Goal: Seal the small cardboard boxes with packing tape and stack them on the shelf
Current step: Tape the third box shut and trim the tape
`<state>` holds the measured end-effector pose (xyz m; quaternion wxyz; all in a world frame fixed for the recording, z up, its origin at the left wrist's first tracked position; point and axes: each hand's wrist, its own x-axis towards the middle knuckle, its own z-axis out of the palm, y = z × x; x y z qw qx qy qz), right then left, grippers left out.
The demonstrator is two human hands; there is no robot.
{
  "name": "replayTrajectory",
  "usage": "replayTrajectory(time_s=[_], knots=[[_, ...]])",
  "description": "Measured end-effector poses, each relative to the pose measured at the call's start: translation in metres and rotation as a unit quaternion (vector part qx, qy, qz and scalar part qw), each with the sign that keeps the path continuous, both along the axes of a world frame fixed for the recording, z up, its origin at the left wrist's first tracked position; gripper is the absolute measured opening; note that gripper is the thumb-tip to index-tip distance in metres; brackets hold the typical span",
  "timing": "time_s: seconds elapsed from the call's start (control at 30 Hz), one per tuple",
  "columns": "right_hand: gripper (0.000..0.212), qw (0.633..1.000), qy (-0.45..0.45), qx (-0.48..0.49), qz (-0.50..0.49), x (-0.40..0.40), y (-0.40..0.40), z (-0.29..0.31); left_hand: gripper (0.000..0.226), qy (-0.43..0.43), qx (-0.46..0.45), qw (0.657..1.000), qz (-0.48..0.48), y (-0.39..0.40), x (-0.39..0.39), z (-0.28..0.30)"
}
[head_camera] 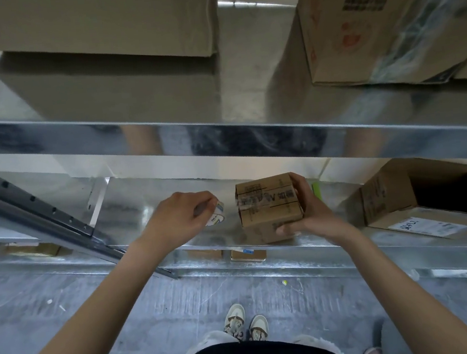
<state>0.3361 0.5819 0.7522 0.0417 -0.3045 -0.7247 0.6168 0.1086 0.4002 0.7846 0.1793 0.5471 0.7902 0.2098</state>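
Observation:
A small cardboard box [268, 205] with printed text and a strip of clear tape across its top stands on the shiny metal shelf [132, 216]. My right hand [305, 212] grips its right side, fingers over the far edge and thumb at the near lower corner. My left hand [181, 215] is just left of the box, curled round a roll of packing tape [217, 214] with a white label. A blurred stretch of tape seems to run from the roll to the box top.
An open empty carton [427, 196] lies at the right of the same shelf. The upper shelf [251, 134] carries a large plain carton [90, 27] at left and a printed carton [383, 22] at right. Small boxes [247, 254] sit on a lower shelf. A black slotted upright [37, 217] runs at left.

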Motion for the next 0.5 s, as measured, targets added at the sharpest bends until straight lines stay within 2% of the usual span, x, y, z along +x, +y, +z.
replayTrajectory(time_s=[0.23, 0.33, 0.4, 0.5], knots=[[0.108, 0.999, -0.006, -0.036, 0.005, 0.015, 0.016, -0.003, 0.025, -0.065, 0.005, 0.998, -0.003, 0.018, 0.023, -0.004], [0.107, 0.997, 0.0, -0.064, 0.032, 0.018, 0.028, 0.0, 0.049, 0.003, 0.014, 0.999, -0.043, 0.025, 0.04, -0.001], [0.103, 0.995, -0.003, -0.068, 0.072, 0.016, 0.035, 0.005, 0.051, 0.035, 0.005, 0.997, -0.063, 0.027, 0.045, -0.003], [0.101, 0.992, -0.027, -0.059, 0.109, 0.012, 0.039, 0.013, 0.047, 0.001, -0.007, 0.998, -0.06, 0.029, 0.048, -0.009]])
